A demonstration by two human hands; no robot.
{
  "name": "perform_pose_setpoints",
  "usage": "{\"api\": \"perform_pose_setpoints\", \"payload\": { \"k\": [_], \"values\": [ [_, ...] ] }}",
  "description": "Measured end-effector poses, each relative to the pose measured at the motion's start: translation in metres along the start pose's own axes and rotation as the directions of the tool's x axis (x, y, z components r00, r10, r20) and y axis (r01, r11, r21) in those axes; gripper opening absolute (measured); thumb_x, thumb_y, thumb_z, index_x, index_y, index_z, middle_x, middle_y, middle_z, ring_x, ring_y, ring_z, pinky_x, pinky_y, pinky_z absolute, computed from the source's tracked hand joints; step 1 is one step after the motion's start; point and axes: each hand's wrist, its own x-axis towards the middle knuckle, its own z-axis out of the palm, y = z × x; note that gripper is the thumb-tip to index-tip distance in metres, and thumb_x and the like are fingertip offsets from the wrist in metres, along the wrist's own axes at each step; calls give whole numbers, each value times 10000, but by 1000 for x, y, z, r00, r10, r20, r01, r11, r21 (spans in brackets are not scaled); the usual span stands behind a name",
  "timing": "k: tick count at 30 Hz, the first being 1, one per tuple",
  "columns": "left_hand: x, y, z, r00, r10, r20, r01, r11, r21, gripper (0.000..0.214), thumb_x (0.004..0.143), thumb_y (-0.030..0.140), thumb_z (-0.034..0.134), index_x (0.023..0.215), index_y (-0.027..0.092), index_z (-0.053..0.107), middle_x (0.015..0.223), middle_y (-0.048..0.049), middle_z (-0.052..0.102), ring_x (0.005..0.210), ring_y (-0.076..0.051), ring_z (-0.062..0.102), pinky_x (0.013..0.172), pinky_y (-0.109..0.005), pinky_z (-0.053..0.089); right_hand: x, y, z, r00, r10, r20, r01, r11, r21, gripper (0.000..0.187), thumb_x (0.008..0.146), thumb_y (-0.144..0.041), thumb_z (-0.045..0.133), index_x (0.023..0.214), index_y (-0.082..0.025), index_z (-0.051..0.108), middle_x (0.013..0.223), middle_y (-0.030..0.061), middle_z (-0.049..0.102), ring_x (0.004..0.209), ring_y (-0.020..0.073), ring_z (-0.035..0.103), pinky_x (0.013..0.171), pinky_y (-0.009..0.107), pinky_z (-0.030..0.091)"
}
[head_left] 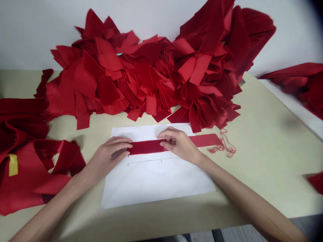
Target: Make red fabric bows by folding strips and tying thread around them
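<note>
Left of the white paper sheet, a heap of loose red fabric pieces lies on the cream tabletop, with a yellow tag on it. My left hand is half curled on the sheet, fingers at the left end of the red fabric strip; can't tell if pinching or just touching. The strip lies across the sheet's upper part, just above thin black drawn lines, its right end running past the sheet's edge. My right hand is closed on it, thumb and fingers pinching. Only this one strip is on the sheet. Beyond the sheet sits a big pile of red pieces; right of it, tangled red threads, then another red pile.
</note>
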Motion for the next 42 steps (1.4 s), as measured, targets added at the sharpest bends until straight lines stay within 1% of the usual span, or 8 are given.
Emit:
{"api": "perform_pose_setpoints", "payload": {
  "k": [4,6,8,13,19,25,33,42],
  "values": [
    [0,0,1,1000,2,-3,-2,1000,-6,194,890,291,523,1013,229,659,1118,-52,671,1083,-226,581,935,-421,488,0,-2,-7,987,-101,125,101,995,5,119,757,-186,672,873,-210,663,1030,21,558,690,76,523,635,232,476],
    [0,-1,1,1000,0,-1,0,1000,-1,201,893,295,518,1020,232,660,1124,-51,667,1089,-226,577,938,-421,486,0,-2,-11,974,-126,189,130,991,-10,149,730,-181,701,871,-216,666,1092,23,561,754,90,550,655,237,475],
    [0,-1,1,1000,-3,1,3,1000,2,210,897,304,510,1028,240,661,1132,-48,664,1092,-227,578,938,-423,488,0,-1,-13,968,-135,214,142,990,-21,152,727,-165,695,867,-218,666,1113,23,567,765,94,561,664,243,473],
    [0,0,0,1000,-2,1,2,1000,-3,211,897,305,505,1024,240,661,1131,-54,665,1087,-234,583,933,-430,492,1,0,-13,970,-141,199,148,989,-21,158,751,-127,637,878,-216,665,1078,24,582,713,86,547,660,249,474],
    [0,-1,0,1000,14,-6,-14,1000,-2,195,899,270,511,1021,238,659,1121,-48,669,1082,-225,578,925,-423,490,1,2,-12,967,-152,204,161,987,-25,169,745,-120,635,875,-223,670,1056,16,595,724,90,557,673,246,474],
    [1,-4,0,1000,31,3,-31,999,-30,241,931,227,448,1030,221,668,1136,-55,661,1093,-212,568,917,-409,491,1,2,-13,968,-152,197,160,987,-22,167,746,-121,634,875,-218,676,1054,12,596,721,86,561,670,246,474],
    [0,-2,3,999,15,-36,-15,1000,-14,204,904,248,509,1028,223,669,1130,-48,664,1080,-217,580,920,-405,491,1,0,-14,965,-155,212,166,985,-36,144,739,-159,666,872,-212,664,1047,15,592,718,86,557,655,240,480],
    [-1,-1,7,996,16,-85,-16,1000,-2,199,890,233,544,1057,195,646,1110,-57,665,1054,-200,588,922,-386,489,0,2,-14,963,-168,211,180,983,-40,182,725,-121,647,890,-197,655,1023,15,564,691,70,538,643,227,489]
  ]
}}
